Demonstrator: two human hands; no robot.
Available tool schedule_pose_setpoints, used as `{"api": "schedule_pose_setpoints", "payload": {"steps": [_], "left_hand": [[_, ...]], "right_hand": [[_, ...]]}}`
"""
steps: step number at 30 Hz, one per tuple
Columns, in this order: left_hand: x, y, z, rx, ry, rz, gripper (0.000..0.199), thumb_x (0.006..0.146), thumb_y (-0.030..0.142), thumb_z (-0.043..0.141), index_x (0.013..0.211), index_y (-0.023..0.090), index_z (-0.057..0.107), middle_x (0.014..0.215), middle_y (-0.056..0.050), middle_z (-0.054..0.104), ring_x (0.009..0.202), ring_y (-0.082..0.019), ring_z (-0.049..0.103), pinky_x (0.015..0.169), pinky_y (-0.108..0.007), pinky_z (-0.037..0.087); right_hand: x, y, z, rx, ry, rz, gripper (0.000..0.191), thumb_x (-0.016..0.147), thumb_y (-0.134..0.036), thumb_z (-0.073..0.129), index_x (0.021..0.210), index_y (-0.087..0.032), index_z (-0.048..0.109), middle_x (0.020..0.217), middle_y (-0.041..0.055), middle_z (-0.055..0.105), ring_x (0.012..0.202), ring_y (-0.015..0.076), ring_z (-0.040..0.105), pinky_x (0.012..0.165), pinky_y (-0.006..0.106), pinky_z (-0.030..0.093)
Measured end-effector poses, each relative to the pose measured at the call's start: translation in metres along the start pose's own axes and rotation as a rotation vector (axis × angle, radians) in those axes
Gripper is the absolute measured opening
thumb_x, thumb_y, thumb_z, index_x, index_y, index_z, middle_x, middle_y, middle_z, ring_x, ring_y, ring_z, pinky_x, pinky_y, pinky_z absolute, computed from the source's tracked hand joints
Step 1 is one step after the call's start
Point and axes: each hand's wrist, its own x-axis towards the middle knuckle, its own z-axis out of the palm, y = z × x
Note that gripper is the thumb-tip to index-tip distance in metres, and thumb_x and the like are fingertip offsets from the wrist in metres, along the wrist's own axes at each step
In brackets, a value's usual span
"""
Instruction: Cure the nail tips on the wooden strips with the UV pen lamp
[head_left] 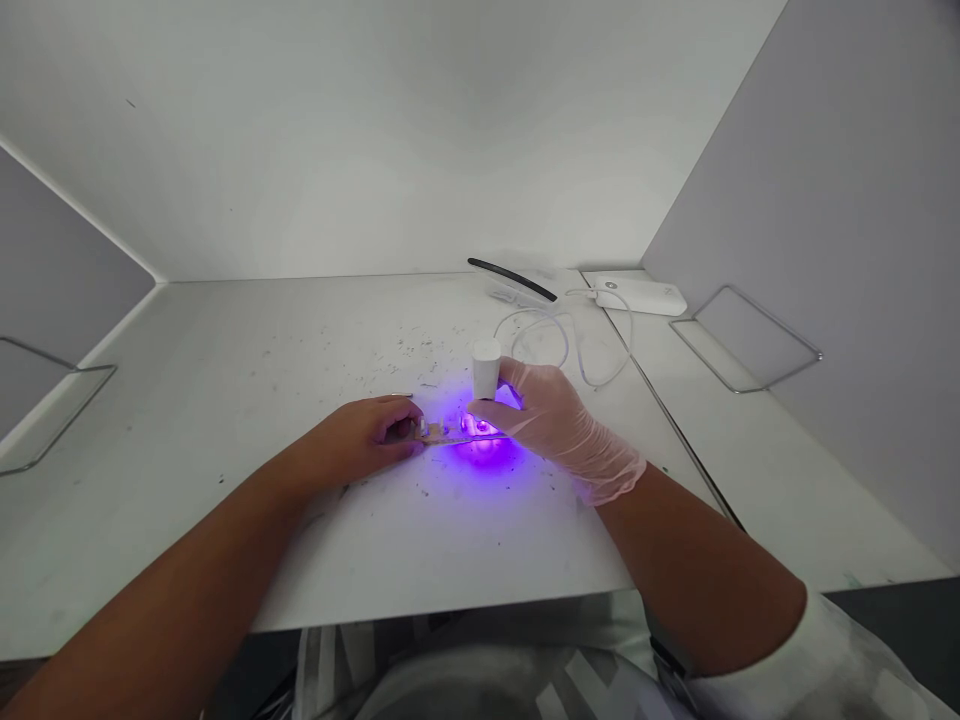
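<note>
My right hand (544, 405), in a thin pinkish see-through glove, is closed around a small white UV lamp (486, 368). The lamp points down and throws violet light onto a narrow strip (442, 432) and the table around it. Small clear and shiny pieces stand along the strip; their kind is too small to make out. My bare left hand (382, 430) pinches the strip's left end between thumb and fingers. The strip's right part lies beneath the lamp, partly hidden by my right hand and the glare.
Behind my hands lies a black curved bar (512, 278) by a clear plastic piece. A white cable (589, 375) loops toward a white power bank (641, 295) at the back right. Wire frames stand at right (739, 350) and left (75, 420). Dark specks dot the white table (375, 560).
</note>
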Motion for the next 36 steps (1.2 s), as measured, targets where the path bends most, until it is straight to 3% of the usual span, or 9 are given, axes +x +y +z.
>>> {"api": "schedule_pose_setpoints", "payload": {"steps": [36], "left_hand": [[0.0009, -0.0026, 0.0009, -0.007, -0.009, 0.005, 0.026, 0.083, 0.045, 0.051, 0.091, 0.021, 0.058, 0.081, 0.000, 0.058, 0.068, -0.014, 0.049, 0.061, -0.027, 0.035]], "right_hand": [[-0.0003, 0.0004, -0.0001, -0.013, 0.026, -0.009, 0.024, 0.080, -0.045, 0.064, 0.079, -0.021, 0.061, 0.053, -0.0069, 0.048, 0.048, 0.0077, 0.042, 0.053, 0.025, 0.032]]}}
